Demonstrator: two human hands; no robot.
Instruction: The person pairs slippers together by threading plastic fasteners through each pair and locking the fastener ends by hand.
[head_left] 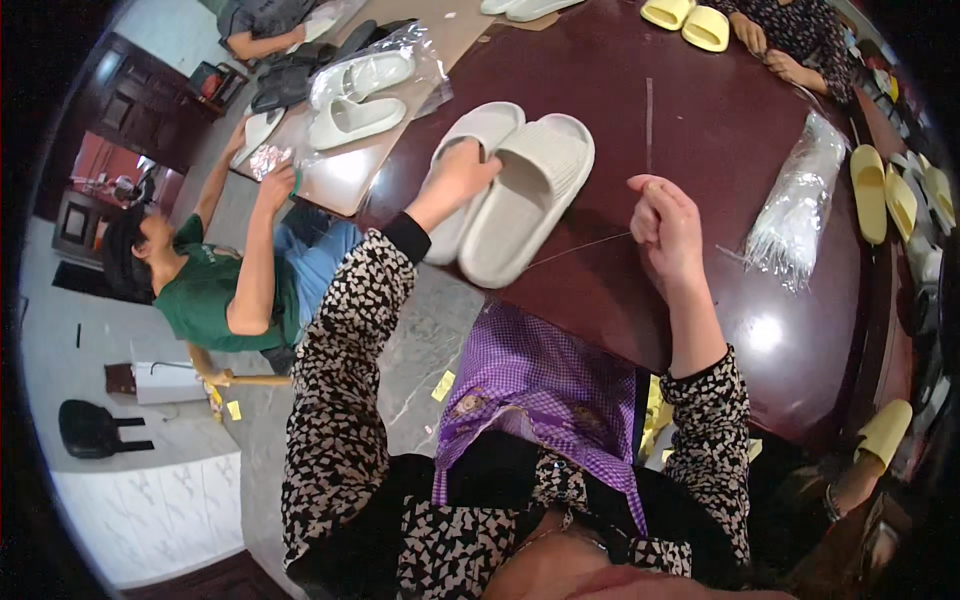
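Note:
A pair of off-white slide slippers (530,200) lies side by side on the dark red table (600,90), toes pointing away from me. My left hand (460,185) grips the left slipper at its strap, with the thumb reaching toward the right one. To the right of the pair, my right hand (664,225) is raised with its fingers pinched together. A thin clear strand (580,246) runs from near the right slipper's heel to these fingers. Its end inside the pinch is hidden. Farther right lies a bundle of thin clear strands (800,200) in see-through wrapping.
At left, a person in green (225,290) handles a white slipper beside a side table with bagged slippers (365,80). Yellow slippers (706,28) sit near another person's hands at the far edge; more yellow slippers (868,195) line the right side. A purple checked apron (540,385) hangs before me.

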